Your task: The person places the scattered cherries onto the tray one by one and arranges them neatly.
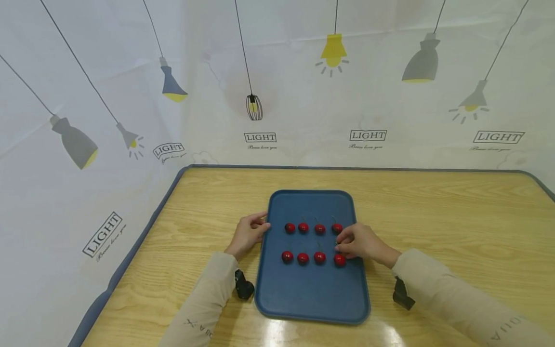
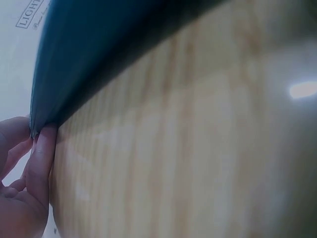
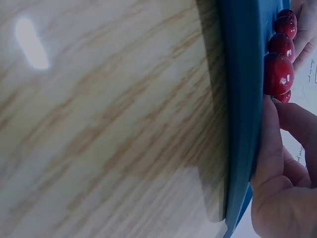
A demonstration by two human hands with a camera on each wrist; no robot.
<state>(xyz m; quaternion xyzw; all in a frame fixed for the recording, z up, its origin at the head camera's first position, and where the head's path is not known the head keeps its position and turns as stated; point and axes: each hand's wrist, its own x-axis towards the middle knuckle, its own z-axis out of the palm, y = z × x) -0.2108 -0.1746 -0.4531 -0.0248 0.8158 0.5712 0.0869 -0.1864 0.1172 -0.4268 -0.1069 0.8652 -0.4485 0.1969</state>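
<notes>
Several red cherries with thin stems lie in two rows across a blue tray (image 1: 312, 296). My left hand (image 1: 249, 233) holds the tray's left rim between thumb and fingers; the left wrist view shows the fingertips at the tray's edge (image 2: 74, 64). Over the tray's right side, my right hand (image 1: 360, 243) has thumb and index finger together just behind the nearer row's rightmost cherry (image 1: 339, 260), seemingly pinching its stem. In the right wrist view those fingertips sit right beside a cherry (image 3: 278, 74); the stem itself is mostly hidden. The farther row's rightmost cherry (image 1: 336, 228) lies just beyond the hand.
The tray lies on a light wood-grain table (image 1: 459, 217) with a dark edge. A white wall covering (image 1: 295, 58) printed with lamps and the word LIGHT rises behind and to the left. Dark wrist devices (image 1: 244, 285) are worn at both sleeves.
</notes>
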